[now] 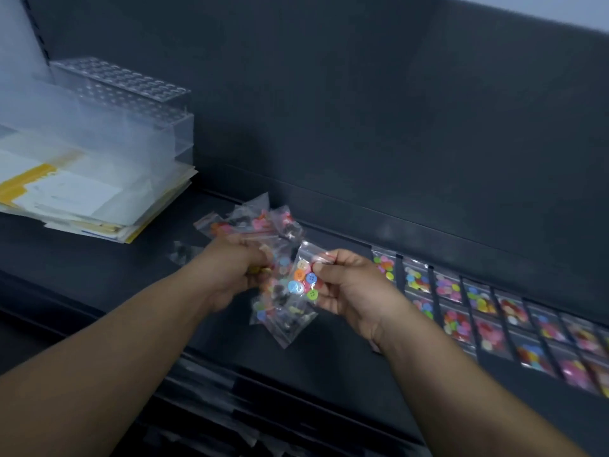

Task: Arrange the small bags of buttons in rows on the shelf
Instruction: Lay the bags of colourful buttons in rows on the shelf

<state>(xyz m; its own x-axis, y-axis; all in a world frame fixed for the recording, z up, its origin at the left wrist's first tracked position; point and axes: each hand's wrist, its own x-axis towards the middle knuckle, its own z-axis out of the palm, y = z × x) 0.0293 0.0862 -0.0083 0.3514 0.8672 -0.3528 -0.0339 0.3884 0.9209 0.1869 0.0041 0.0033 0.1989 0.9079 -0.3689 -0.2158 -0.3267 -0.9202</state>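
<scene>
My left hand (232,273) grips a bunch of small clear bags of coloured buttons (260,225), which fans out above and below the fist. My right hand (349,285) pinches the red-striped top of one bag of mixed buttons (304,278) beside the bunch. Both hands hover over the dark shelf (131,278). To the right, several button bags lie flat in rows (481,311) on the shelf. One lone clear bag (183,252) lies on the shelf left of my left hand.
A stack of papers and plastic sleeves (82,192) sits at the left of the shelf, with a clear plastic organiser (131,90) behind it. The dark back panel (362,110) rises behind. A lower shelf edge (263,390) runs below my forearms.
</scene>
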